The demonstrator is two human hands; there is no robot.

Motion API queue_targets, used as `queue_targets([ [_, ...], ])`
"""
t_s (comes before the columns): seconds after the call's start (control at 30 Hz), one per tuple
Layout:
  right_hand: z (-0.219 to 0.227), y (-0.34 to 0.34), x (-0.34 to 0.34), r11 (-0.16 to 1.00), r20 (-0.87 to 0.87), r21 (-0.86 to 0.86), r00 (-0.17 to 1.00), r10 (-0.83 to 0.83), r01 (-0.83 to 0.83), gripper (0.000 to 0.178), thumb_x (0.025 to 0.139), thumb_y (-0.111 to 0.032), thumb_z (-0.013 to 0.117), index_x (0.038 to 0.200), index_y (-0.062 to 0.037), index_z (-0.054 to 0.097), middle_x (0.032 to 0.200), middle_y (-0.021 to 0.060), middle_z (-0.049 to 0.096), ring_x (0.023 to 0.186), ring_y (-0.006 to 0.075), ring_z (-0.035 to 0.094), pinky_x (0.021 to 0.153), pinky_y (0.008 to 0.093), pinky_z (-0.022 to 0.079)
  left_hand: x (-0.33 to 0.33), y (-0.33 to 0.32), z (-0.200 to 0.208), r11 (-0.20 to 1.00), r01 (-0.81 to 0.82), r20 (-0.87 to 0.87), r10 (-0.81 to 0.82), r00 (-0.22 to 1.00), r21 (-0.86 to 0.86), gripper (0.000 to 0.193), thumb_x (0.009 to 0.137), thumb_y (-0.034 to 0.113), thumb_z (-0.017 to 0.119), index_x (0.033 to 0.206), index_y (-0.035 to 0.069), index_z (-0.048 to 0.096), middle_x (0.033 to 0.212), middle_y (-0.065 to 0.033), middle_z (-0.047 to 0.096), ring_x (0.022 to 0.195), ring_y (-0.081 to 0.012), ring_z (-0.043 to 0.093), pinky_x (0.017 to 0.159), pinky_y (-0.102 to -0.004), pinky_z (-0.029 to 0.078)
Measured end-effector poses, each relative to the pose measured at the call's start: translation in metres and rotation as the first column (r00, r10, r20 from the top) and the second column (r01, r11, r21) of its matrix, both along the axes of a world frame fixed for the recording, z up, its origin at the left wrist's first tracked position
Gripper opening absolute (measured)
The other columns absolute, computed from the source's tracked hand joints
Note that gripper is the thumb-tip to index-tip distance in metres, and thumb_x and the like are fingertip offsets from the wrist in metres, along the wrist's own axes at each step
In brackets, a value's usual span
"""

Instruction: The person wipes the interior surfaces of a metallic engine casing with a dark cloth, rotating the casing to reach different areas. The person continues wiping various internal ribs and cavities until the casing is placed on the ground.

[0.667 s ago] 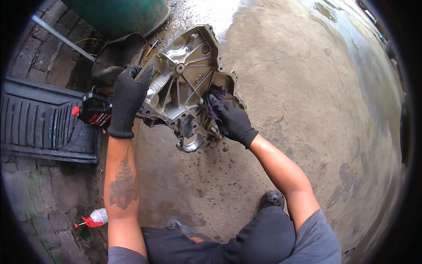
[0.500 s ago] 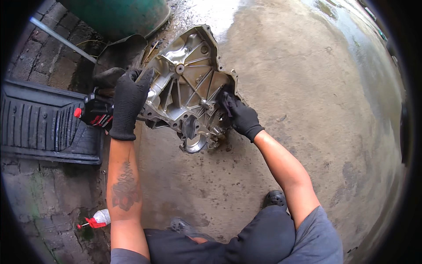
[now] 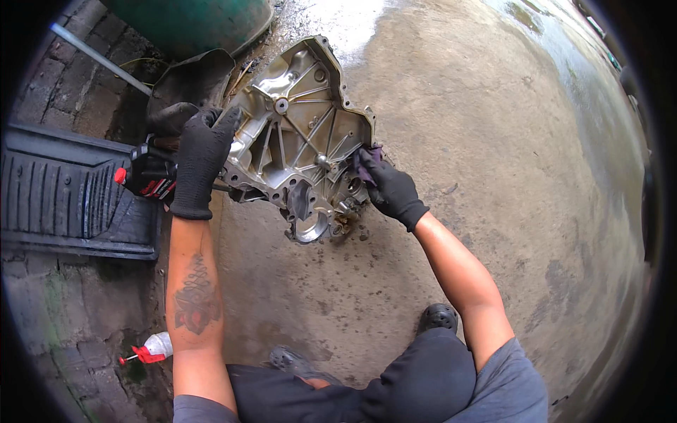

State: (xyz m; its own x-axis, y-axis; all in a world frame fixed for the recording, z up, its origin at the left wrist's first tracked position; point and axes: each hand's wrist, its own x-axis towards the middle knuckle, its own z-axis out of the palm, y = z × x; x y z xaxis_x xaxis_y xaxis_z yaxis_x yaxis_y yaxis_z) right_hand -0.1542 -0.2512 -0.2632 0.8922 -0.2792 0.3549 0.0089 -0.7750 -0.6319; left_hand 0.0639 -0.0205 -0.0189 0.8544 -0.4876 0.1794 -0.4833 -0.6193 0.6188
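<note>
An aluminium engine casing (image 3: 296, 120), ribbed inside with bolt holes along its rim, is tilted up in front of me over the concrete. My left hand (image 3: 203, 162), in a black knitted glove, grips the casing's left edge, the thumb lying over the rim. In my right hand (image 3: 395, 192), also gloved in black, a crumpled dark purple rag (image 3: 369, 161) is pressed against the casing's right rim. The fingers are closed around the rag and partly cover it. Below the ribs, a round opening and several small fittings show at the casing's lower end.
Beside my left wrist stands a black bottle with a red cap (image 3: 151, 169), next to a ridged black plastic mat (image 3: 60, 187). A green drum (image 3: 194, 25) and a pale pipe (image 3: 99, 60) are behind. A white bottle with a red top (image 3: 156, 347) lies near my left forearm.
My right hand has drawn the rag from the casing's inner wall outward to its right rim, showing more of the cloth. My left hand keeps its grip.
</note>
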Motion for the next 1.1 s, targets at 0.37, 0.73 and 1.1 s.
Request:
queue_targets([
  [0.37,-0.013,-0.02,-0.027,0.99,-0.802,0.053,0.585,0.121,-0.131,0.051,0.09,-0.017,0.061,0.14,-0.0207,0.054,0.106,0.0178,0.074,0.099,0.0408,0.072,0.079,0.0526,0.057,0.009,0.005,-0.006,1.0,0.016,0.057,-0.017,0.998,0.02,0.034,0.097,0.027,0.071,0.098,-0.007,0.074,0.08,-0.0105,0.071,0.071,-0.0125,0.059,0.068,-0.032,0.048],
  [0.73,-0.04,-0.015,-0.018,0.97,-0.526,-0.24,0.835,-0.163,0.038,0.078,0.09,-0.012,0.062,0.157,-0.0412,0.033,0.108,0.0169,0.068,0.084,0.0417,0.071,0.071,0.0528,0.057,0.009,0.005,-0.006,0.996,0.067,0.104,-0.061,0.993,-0.052,0.044,0.095,0.037,0.073,0.092,-0.007,0.074,0.072,-0.0108,0.07,0.065,-0.0134,0.06,0.063,-0.034,0.048],
  [1.1,-0.066,0.009,-0.016,0.919,-0.406,0.288,0.903,-0.138,0.269,0.066,0.086,-0.025,0.063,0.149,-0.0131,0.048,0.111,0.0249,0.071,0.093,0.0435,0.071,0.083,0.0532,0.056,0.009,0.004,-0.006,0.995,0.085,0.106,-0.078,0.991,-0.061,0.043,0.095,0.036,0.073,0.092,-0.006,0.074,0.071,-0.0105,0.069,0.064,-0.0136,0.06,0.064,-0.0337,0.048],
])
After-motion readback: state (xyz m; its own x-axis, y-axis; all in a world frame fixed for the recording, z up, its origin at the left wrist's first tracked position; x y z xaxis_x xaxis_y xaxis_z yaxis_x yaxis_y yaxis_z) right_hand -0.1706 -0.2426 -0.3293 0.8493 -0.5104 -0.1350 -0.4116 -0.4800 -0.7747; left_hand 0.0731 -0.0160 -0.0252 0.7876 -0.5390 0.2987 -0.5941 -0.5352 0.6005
